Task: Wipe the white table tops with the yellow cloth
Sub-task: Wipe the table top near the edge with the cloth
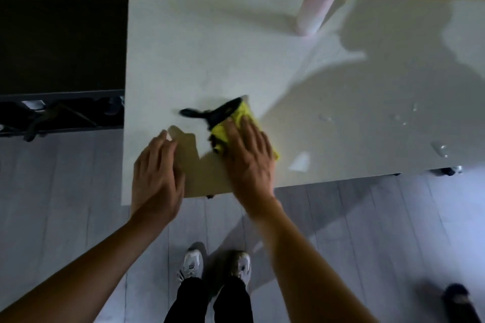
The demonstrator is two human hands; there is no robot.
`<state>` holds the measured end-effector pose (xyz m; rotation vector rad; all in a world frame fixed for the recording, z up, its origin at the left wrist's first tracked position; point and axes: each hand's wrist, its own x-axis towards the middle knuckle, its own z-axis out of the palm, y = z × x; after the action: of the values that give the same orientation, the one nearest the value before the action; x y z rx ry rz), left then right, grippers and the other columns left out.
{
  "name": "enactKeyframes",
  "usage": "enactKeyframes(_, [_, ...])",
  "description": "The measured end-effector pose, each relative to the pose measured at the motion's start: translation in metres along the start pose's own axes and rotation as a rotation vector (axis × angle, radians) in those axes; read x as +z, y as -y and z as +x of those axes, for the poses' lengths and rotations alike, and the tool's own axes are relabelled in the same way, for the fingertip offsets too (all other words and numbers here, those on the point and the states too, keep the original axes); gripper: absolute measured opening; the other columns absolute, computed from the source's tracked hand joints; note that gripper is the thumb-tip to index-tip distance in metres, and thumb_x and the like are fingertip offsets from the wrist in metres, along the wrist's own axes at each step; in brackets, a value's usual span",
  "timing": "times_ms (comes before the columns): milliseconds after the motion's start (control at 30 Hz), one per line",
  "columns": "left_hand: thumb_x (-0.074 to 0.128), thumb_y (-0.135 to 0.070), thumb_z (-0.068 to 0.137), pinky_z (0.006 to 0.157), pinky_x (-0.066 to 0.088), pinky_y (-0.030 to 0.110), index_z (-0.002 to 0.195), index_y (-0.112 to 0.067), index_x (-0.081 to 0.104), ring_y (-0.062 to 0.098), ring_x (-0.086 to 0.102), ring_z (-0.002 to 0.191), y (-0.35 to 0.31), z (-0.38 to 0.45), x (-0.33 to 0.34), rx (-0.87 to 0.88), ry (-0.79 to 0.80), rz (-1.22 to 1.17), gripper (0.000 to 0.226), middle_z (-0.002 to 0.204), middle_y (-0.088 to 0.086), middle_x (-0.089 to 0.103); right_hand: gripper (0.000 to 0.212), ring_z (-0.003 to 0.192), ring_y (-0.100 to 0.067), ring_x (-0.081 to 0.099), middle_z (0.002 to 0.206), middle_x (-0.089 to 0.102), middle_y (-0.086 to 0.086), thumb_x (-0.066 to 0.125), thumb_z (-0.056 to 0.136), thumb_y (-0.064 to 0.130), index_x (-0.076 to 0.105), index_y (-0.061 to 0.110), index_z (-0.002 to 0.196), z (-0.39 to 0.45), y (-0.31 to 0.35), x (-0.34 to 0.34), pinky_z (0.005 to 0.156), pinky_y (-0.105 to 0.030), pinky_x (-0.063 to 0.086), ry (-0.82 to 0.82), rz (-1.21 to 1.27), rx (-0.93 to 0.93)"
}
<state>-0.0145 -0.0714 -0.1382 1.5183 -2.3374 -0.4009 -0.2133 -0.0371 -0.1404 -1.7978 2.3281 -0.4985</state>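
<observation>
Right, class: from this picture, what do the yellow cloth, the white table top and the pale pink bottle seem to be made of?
Yellow cloth with black trim, pressed flat under the right hand: soft woven fabric, possibly microfibre; it folds and bunches.
White table top: hard, smooth, glossy laminate or coated board, probably; it mirrors light and beads water droplets.
Pale pink bottle: likely matte plastic, blurred here.

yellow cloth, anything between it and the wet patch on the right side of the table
Nothing visible. The right hand presses the yellow cloth flat on the white table, and the droplets lie across bare surface. The pink bottle stands far back.
</observation>
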Motion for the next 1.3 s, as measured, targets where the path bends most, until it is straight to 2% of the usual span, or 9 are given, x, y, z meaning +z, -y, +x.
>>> enactKeyframes(200, [0.039, -0.021, 0.103, 0.127, 0.025, 0.05, 0.157, -0.005, 0.041, 0.04, 0.03, 0.155, -0.051, 0.045, 0.034, 0.243, 0.079, 0.047, 0.057, 0.169, 0.019, 0.029, 0.062, 0.151, -0.026, 0.023, 0.166, 0.021, -0.006, 0.038, 0.102, 0.044, 0.016, 0.036, 0.159, -0.006, -0.145, -0.059, 0.121, -0.046, 0.024, -0.136, -0.054, 0.424])
enactKeyframes(367, [0.037, -0.022, 0.105, 0.129, 0.021, 0.051, 0.158, -0.008, 0.038, 0.04, 0.028, 0.155, -0.077, 0.091, 0.053, 0.241, 0.085, 0.073, 0.055, 0.169, 0.019, 0.029, 0.059, 0.153, -0.021, 0.015, 0.168, 0.012, 0.002, 0.034, 0.106, 0.048, 0.012, 0.039, 0.159, 0.008, -0.2, -0.081, 0.123, -0.043, 0.015, -0.181, -0.021, 0.697])
enactKeyframes(500, [0.036, -0.022, 0.104, 0.13, 0.017, 0.049, 0.159, -0.011, 0.038, 0.037, 0.026, 0.157, -0.079, 0.099, 0.061, 0.193, 0.058, 0.071, 0.056, 0.169, 0.016, 0.031, 0.061, 0.153, -0.026, 0.016, 0.168, 0.014, -0.004, 0.038, 0.105, 0.041, 0.012, 0.037, 0.16, 0.015, -0.175, -0.065, 0.121, -0.047, 0.022, -0.185, -0.044, 0.624])
enactKeyframes(600, [0.034, -0.024, 0.105, 0.13, 0.018, 0.05, 0.16, -0.012, 0.038, 0.035, 0.024, 0.158, -0.079, 0.099, 0.06, 0.198, 0.07, 0.06, 0.057, 0.17, 0.015, 0.03, 0.06, 0.152, -0.028, 0.02, 0.165, 0.022, -0.006, 0.04, 0.102, 0.036, 0.021, 0.035, 0.159, 0.023, -0.124, -0.044, 0.121, -0.051, 0.024, -0.134, -0.006, 0.305])
enactKeyframes(700, [0.034, -0.028, 0.105, 0.127, 0.025, 0.054, 0.158, -0.002, 0.04, 0.04, 0.032, 0.154, -0.077, 0.1, 0.063, 0.198, 0.046, 0.054, 0.059, 0.165, 0.021, 0.036, 0.054, 0.154, -0.023, 0.018, 0.163, 0.028, -0.002, 0.044, 0.1, 0.045, 0.038, 0.034, 0.153, 0.044, -0.076, -0.023, 0.125, -0.047, 0.013, -0.053, 0.03, -0.001])
enactKeyframes(867, [0.033, -0.027, 0.105, 0.127, 0.027, 0.051, 0.157, 0.001, 0.04, 0.039, 0.035, 0.153, -0.076, 0.098, 0.064, 0.171, 0.034, 0.037, 0.059, 0.164, 0.02, 0.039, 0.058, 0.154, -0.022, 0.018, 0.165, 0.024, -0.002, 0.038, 0.103, 0.054, 0.027, 0.036, 0.157, 0.069, -0.094, -0.027, 0.125, -0.044, 0.016, 0.035, -0.008, -0.123])
enactKeyframes(967, [0.033, -0.023, 0.105, 0.129, 0.023, 0.048, 0.159, -0.003, 0.038, 0.034, 0.029, 0.157, -0.077, 0.099, 0.062, 0.193, 0.04, 0.028, 0.058, 0.168, 0.014, 0.033, 0.059, 0.15, -0.027, 0.028, 0.16, 0.035, -0.007, 0.058, 0.098, 0.039, 0.038, 0.032, 0.153, 0.078, -0.143, -0.038, 0.122, -0.049, 0.023, -0.108, 0.014, 0.015])
enactKeyframes(1133, [0.032, -0.022, 0.106, 0.13, 0.02, 0.045, 0.159, -0.002, 0.038, 0.031, 0.028, 0.157, -0.079, 0.102, 0.066, 0.164, 0.032, 0.02, 0.057, 0.169, 0.013, 0.033, 0.057, 0.15, -0.031, 0.026, 0.164, 0.026, -0.01, 0.046, 0.103, 0.037, 0.027, 0.036, 0.157, 0.103, -0.23, -0.074, 0.122, -0.047, 0.022, -0.14, -0.032, 0.423])
enactKeyframes(1300, [0.038, -0.021, 0.105, 0.127, 0.025, 0.052, 0.156, 0.001, 0.041, 0.037, 0.032, 0.155, -0.08, 0.103, 0.066, 0.152, 0.031, 0.008, 0.056, 0.166, 0.016, 0.036, 0.056, 0.153, -0.027, 0.016, 0.167, 0.017, -0.004, 0.036, 0.106, 0.044, 0.02, 0.036, 0.159, 0.116, -0.236, -0.08, 0.124, -0.042, 0.012, -0.136, -0.029, 0.572])
